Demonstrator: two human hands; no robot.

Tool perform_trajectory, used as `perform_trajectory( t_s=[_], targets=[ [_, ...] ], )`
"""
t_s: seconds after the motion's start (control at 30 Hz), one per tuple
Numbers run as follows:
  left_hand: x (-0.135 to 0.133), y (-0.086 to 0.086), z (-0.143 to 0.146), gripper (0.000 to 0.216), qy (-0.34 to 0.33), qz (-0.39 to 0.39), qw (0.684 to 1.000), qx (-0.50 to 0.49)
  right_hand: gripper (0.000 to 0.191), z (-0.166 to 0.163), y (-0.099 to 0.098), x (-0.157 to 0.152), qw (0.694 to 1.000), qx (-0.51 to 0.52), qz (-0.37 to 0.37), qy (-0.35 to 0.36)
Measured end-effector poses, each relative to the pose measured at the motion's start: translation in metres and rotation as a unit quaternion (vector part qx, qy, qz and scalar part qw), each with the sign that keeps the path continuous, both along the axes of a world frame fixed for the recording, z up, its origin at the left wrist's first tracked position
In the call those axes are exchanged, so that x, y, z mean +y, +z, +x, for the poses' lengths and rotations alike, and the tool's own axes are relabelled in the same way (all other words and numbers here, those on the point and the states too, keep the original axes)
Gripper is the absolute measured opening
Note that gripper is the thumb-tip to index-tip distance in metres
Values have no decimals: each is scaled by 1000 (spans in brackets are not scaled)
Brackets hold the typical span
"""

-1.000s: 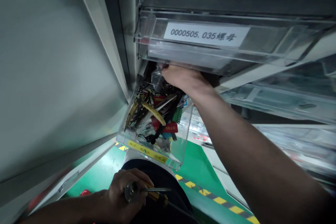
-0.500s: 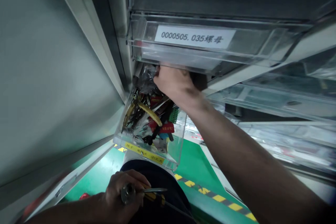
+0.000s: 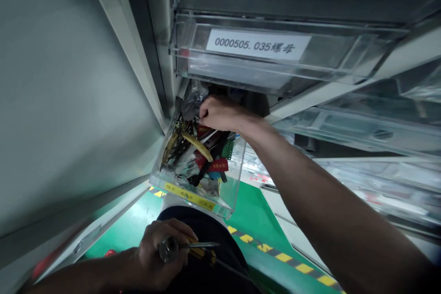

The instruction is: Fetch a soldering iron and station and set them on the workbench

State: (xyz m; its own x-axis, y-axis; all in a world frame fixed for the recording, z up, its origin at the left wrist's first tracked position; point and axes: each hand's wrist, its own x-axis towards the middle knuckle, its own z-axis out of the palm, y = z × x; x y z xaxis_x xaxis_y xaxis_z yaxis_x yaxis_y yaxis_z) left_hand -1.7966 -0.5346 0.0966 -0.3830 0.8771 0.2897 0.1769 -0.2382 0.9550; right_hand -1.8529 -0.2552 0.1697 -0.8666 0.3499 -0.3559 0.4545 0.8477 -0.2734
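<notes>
Curled over the back of one drawer (image 3: 223,210), the right hand (image 3: 220,112) sits just beside one bag (image 3: 194,97) at the back left corner; whether it grips anything I cannot tell. Beyond the front edge, the left hand (image 3: 154,243) grips two tools (image 3: 168,249). One pair of pliers (image 3: 197,146) lies near the drawer's left edge.

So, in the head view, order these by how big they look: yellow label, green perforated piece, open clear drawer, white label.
1. Open clear drawer
2. White label
3. Yellow label
4. Green perforated piece
</notes>
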Motion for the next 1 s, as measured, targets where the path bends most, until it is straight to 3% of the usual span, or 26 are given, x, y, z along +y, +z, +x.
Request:
perform_trajectory(
  t_s=[0.17, 0.33, 0.6, 0.8, 1.0],
  targets=[
    [1, -1, 0, 16, 15, 1, 1000, 7, 15, 14, 9, -3, 991, 93, -99, 21],
    [0, -2, 1, 13, 21, 4, 1000, 15, 21, 14, 6, -8, 997, 71, -27, -11],
    [-1, -5, 5, 12, 27, 13, 999, 11, 17, 1, -4, -19, 1000, 13, 2, 24],
    [0, -6, 5, 12, 31, 18, 999, 10, 9, 10, -2, -9, 987, 98, -117, 54],
    [0, -6, 6, 13, 30, 23, 999, -30, 12, 28, 8, -7, 932, 213, -292, 32]
  ],
)
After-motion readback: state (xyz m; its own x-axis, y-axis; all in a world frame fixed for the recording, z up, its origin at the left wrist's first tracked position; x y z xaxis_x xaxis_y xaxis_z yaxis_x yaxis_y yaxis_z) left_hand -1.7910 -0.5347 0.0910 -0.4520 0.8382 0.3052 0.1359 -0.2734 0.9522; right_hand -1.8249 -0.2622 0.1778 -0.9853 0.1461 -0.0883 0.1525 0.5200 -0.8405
